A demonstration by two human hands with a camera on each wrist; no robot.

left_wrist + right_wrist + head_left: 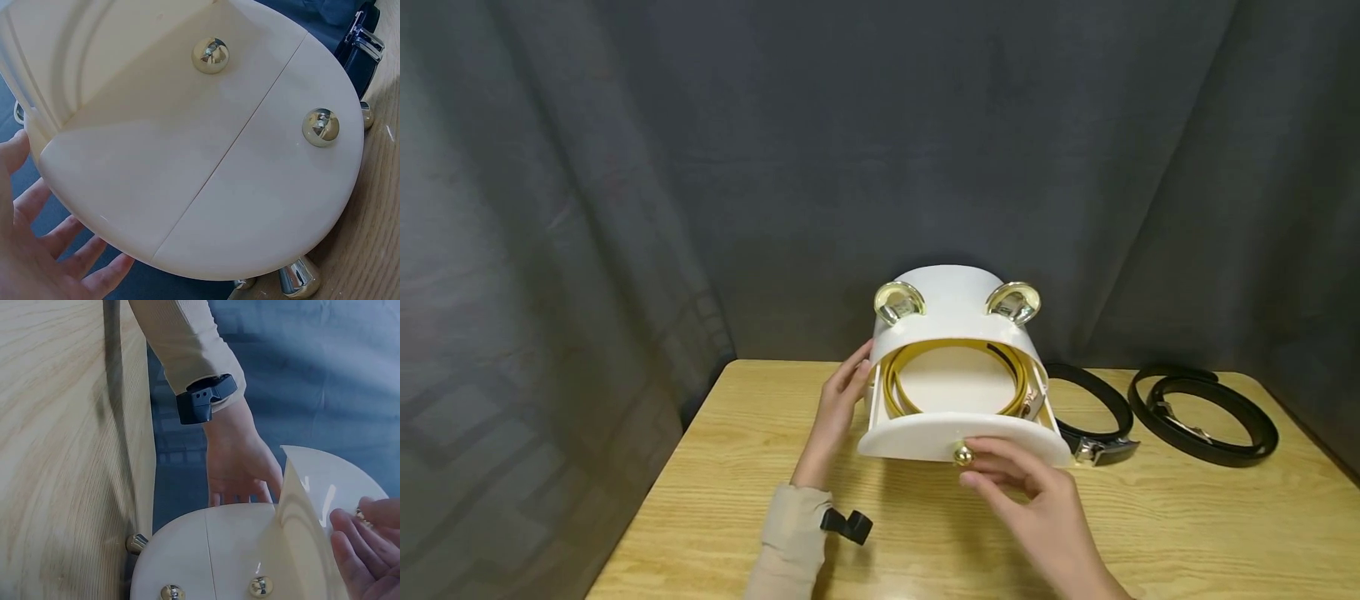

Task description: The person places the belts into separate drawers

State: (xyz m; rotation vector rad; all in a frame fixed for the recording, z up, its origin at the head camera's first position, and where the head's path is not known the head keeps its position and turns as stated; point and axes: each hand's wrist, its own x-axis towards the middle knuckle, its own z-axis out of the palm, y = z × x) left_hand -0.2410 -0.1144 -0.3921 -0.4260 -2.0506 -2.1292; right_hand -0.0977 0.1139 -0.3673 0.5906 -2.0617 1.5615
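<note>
Near the far edge of the desk (722, 500), roughly midway along it, stands a glossy white rounded cabinet with gold metallic ear-shaped discs (897, 302) on top, the white cabinet (943, 287) resting on small gold feet (300, 278). Its white curved-front top drawer (917, 435) juts toward the person, and a yellow coiled strap, apparently a belt (1021, 379), lies inside in a loose ring, a shape that probably suits the rounded space and leaves it no long tail to snag. The right hand (1033, 492) pinches the round gold knob (963, 455) at the drawer's front with its fingertips, the natural hold for so small a ball; I cannot tell exactly how many fingers share it. The left hand (837, 408) lies along the cabinet's left side, fingers spread with gaps between them rather than gripping, most likely so the light-looking body does not slide or tip while the drawer is handled. To the right, one black coiled belt with a silver buckle (1088, 452) sits just beside the cabinet, and a second black belt, also coiled (1262, 433), lies farther out toward the desk's far right corner; set there, they seem to leave both arms room at the front edge.
</note>
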